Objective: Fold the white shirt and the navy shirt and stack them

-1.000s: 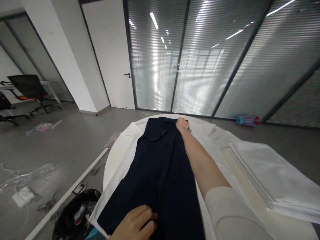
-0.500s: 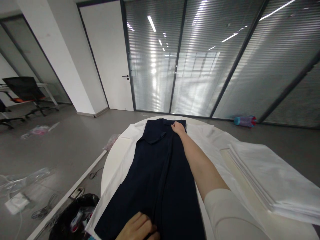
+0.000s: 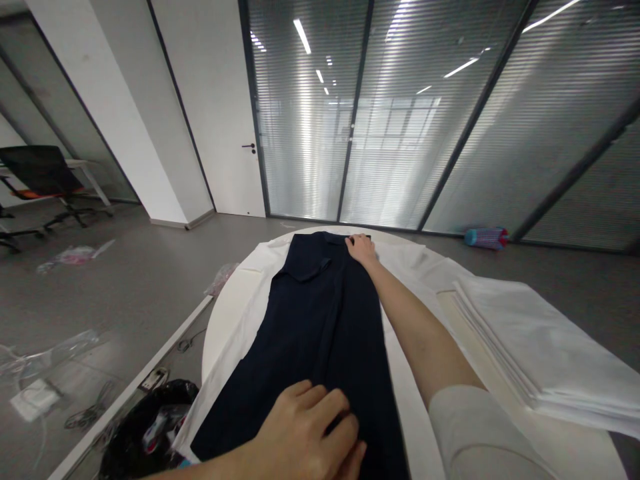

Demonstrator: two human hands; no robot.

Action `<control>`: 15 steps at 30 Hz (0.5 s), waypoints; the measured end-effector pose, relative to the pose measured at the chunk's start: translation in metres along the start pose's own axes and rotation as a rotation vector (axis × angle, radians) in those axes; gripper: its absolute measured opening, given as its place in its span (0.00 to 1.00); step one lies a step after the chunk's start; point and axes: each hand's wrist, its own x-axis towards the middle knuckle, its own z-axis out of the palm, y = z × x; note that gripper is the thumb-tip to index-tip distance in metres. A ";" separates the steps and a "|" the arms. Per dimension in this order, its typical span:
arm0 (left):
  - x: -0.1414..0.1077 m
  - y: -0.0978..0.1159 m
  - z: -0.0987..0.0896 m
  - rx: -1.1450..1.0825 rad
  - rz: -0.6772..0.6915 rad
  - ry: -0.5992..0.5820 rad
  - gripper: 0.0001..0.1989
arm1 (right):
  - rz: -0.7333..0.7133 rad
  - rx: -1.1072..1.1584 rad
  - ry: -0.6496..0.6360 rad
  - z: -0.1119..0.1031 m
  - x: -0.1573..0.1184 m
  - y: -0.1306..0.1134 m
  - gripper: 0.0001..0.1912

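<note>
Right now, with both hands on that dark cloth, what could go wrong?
1. The dark garment lies on a loose white sheet; pushing with the left hand might drag and wrinkle both.
2. The sheet hangs off the round table on the left, above a black bag; it could slide down.
3. The right hand stretches to the far edge, so that sleeve might bump the stack of white cloths.

— What carries everything here?
— A round white bench [image 3: 220, 333], draped with a white sheet [image 3: 415, 267].
— And lying on it?
— Dark navy trousers [image 3: 310, 333] stretched lengthwise over the sheet, and a stack of folded white cloths [image 3: 540, 353] at the right edge.
</note>
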 end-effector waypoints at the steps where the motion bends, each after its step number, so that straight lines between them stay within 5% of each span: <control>1: 0.011 -0.002 0.006 -0.044 0.030 -0.075 0.11 | -0.013 -0.003 -0.025 0.004 -0.001 -0.002 0.30; 5: 0.027 -0.006 0.044 -0.099 0.225 -0.325 0.26 | -0.036 -0.018 -0.142 0.020 -0.003 -0.008 0.37; 10: 0.003 0.001 0.076 0.048 0.309 -0.328 0.25 | -0.029 -0.063 -0.216 0.018 -0.007 -0.017 0.40; 12: 0.002 0.003 0.074 0.056 0.313 -0.319 0.25 | -0.110 -0.132 -0.113 0.008 -0.015 -0.031 0.37; 15: 0.020 -0.011 0.051 -0.065 0.428 -0.204 0.22 | -0.435 -0.159 0.127 -0.012 -0.041 -0.063 0.25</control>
